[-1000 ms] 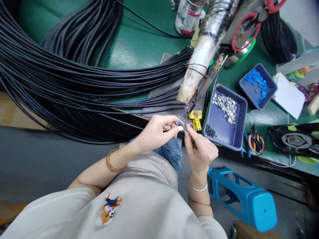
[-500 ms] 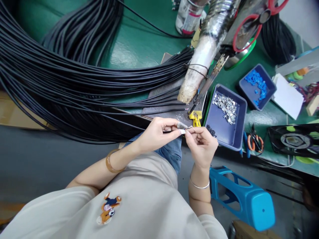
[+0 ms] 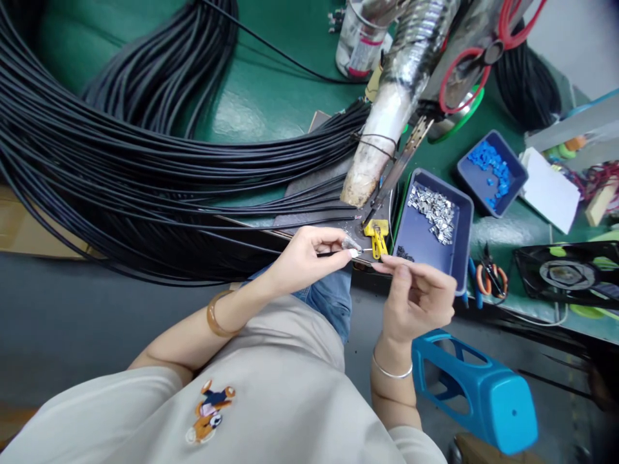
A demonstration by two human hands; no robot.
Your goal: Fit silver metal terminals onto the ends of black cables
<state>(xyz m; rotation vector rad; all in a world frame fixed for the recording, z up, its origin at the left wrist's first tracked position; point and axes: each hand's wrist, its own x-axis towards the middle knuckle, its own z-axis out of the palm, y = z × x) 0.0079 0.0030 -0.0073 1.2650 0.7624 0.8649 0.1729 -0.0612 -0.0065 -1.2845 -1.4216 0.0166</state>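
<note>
My left hand [image 3: 309, 254] pinches the end of a thin black cable [image 3: 333, 254], whose bare tip points right toward a yellow clamp [image 3: 376, 234] on a dark metal plate [image 3: 333, 222]. My right hand [image 3: 418, 296] hovers just right of that tip, below the clamp. Its thumb and forefinger are pressed together; what they hold, if anything, is too small to see. A large bundle of black cables [image 3: 145, 167] sweeps in from the left and ends at the plate.
A blue tray [image 3: 459, 248] with several small metal clips [image 3: 435, 209] sits right of the clamp; a smaller tray [image 3: 467, 174] holds blue parts. Orange-handled cutters [image 3: 491, 280], a taped lever arm [image 3: 387, 122] and a blue plastic stool [image 3: 476, 393] stand nearby.
My right hand has drawn away from my left, moving right and slightly down. The left hand still holds the cable end in the same place.
</note>
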